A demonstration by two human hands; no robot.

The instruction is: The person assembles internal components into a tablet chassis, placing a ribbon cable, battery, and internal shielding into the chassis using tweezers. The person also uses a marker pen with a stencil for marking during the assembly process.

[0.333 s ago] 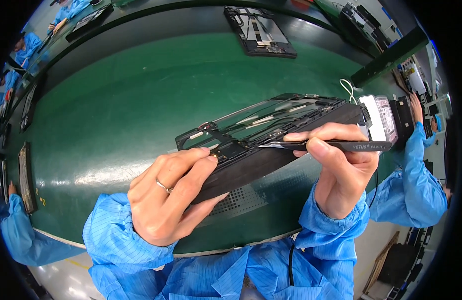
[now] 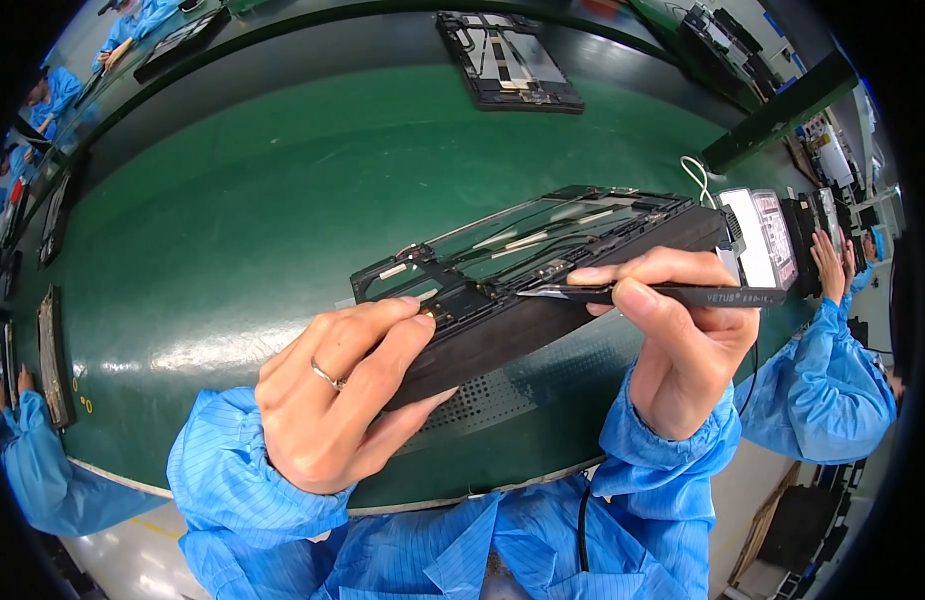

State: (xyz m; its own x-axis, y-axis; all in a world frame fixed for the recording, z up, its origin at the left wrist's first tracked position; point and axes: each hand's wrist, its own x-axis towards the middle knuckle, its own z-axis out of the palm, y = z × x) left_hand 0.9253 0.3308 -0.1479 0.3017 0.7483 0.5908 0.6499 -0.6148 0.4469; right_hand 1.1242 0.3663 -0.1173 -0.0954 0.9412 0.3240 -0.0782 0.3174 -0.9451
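A black frame of an electronic device is tilted up over the bench, its inner side showing thin cables, small boards and see-through panels. My left hand, with a ring on one finger, is closed on its near left corner, fingers on top and thumb against the lower side. In my right hand is a pair of black tweezers, pinched between thumb and fingers. Their pale tips point left and meet the frame's long near edge, close to a small connector-like part. What the tips grip, if anything, is too small to make out.
The green bench bears a perforated sheet under the frame. A similar opened unit lies at the back. To the right are a white box-like device, a green post and a co-worker's blue sleeve.
The opened unit at the back has slid slightly left. At the right, a co-worker's hands have shifted over dark parts. My hands and the tweezers stay almost still.
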